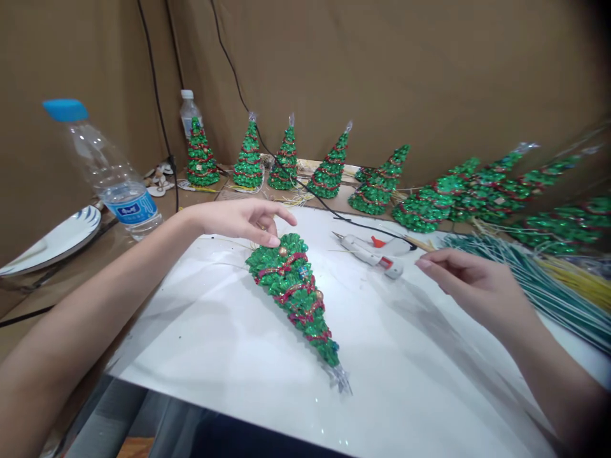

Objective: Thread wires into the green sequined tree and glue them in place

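A small green tinsel Christmas tree [298,289] with red garland and gold baubles lies on its side on the white board, its clear plastic tip towards me. My left hand [251,219] is over its base, fingers apart, thumb at the edge of the tinsel; whether it presses there I cannot tell. To the right, my right hand [465,277] has thumb and fingers pinched together. A thin tan stick [417,242] reaches to those fingertips, but whether they grip it is unclear. Between tree and right hand, a white glue gun [370,254] with a red trigger lies on the board.
Several finished trees [248,156] stand or lean along the back and right. Green wire strands [520,273] and yellow strands [577,280] lie at right. A water bottle [126,184] and a plate [62,235] are at left. A black cord [305,191] crosses behind the board [205,343].
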Motion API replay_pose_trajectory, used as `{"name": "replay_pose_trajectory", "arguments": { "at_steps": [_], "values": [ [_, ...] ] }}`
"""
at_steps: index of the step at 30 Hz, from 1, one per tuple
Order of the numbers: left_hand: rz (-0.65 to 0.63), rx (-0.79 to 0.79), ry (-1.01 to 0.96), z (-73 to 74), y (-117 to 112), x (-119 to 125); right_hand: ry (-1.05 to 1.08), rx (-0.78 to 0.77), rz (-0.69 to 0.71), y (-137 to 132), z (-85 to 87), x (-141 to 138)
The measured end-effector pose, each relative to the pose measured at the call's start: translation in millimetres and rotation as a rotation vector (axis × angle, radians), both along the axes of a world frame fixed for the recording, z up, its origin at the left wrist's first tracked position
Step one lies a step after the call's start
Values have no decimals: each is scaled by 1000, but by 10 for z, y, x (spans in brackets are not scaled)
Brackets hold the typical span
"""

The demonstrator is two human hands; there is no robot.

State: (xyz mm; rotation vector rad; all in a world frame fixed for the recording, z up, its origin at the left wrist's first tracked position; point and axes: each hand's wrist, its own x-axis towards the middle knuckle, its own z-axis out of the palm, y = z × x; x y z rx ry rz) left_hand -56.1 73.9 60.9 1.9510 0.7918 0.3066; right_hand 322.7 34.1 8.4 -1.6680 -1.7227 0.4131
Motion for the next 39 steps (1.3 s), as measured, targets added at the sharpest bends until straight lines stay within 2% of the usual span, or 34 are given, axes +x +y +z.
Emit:
{"name": "replay_pose_trajectory", "arguments": {
  "at_steps": [7,10,12,17,23,28,33,39],
  "values": [
    [63,-3,-6,-6,-30,65,-183,-225,437,30,-72,48],
    [109,27,9,-9,-49,103,-236,-240,518,18,-49,47],
    [137,53,20,-15,-60,124,-249,-213,466,34,-16,92],
    [212,32,43,-28,-84,165,-370,-107,75,152,16,424],
    [285,-66,5,-62,-96,200,-482,-98,-122,269,-59,848],
    [334,-144,3,-81,-107,249,-597,-49,-153,387,-216,960],
    [353,-169,-10,-66,-131,292,-695,-5,-89,543,-406,781],
    [336,-162,37,-102,-117,281,-740,20,-64,658,-428,602]
  ]
}}
